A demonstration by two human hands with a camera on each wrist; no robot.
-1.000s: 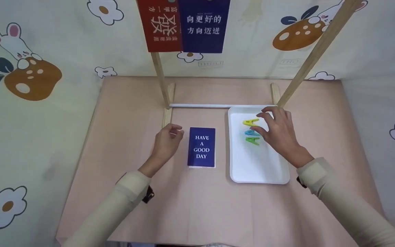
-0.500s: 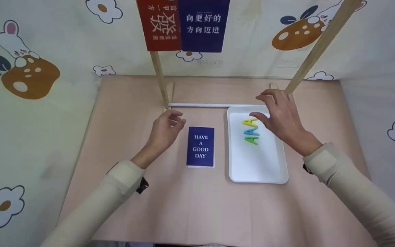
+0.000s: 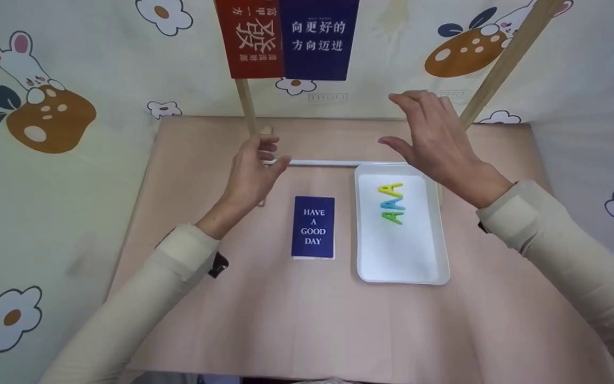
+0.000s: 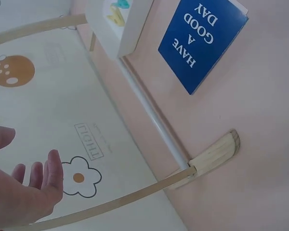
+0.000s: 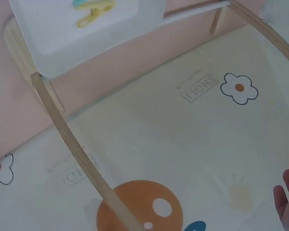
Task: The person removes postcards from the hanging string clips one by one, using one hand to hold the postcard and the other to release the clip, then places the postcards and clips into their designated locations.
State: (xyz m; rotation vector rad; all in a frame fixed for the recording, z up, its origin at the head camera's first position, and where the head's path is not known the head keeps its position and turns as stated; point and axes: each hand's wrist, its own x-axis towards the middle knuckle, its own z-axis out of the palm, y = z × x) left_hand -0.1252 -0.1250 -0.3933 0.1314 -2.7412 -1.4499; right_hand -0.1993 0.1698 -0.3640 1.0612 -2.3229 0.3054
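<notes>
My left hand (image 3: pixel 251 170) hovers before the left wooden post of a rack, thumb and fingers apart and holding nothing. Higher up, my right hand (image 3: pixel 435 136) is raised above the back of a white tray (image 3: pixel 403 261), its thumb spread from its fingers and nothing held. Three clothespins lie in a column in the tray: yellow (image 3: pixel 390 190), blue (image 3: pixel 392 204) and green (image 3: pixel 392 217). A blue card stack (image 3: pixel 313 226) reading "HAVE A GOOD DAY" lies left of the tray. At the top of the head view hang a red card (image 3: pixel 256 42) and a blue card (image 3: pixel 317 42), side by side.
The rack's right wooden post (image 3: pixel 509 58) slants up behind my right hand. A white bar (image 3: pixel 323 162) joins the posts low down, just behind the tray. Beyond the pink table (image 3: pixel 328 320) stands a patterned wall covering (image 3: pixel 381 101).
Both hands have risen and moved away toward the rack, the right one leaving the space over the clothespins. The cards, tray and clothespins stay where they were.
</notes>
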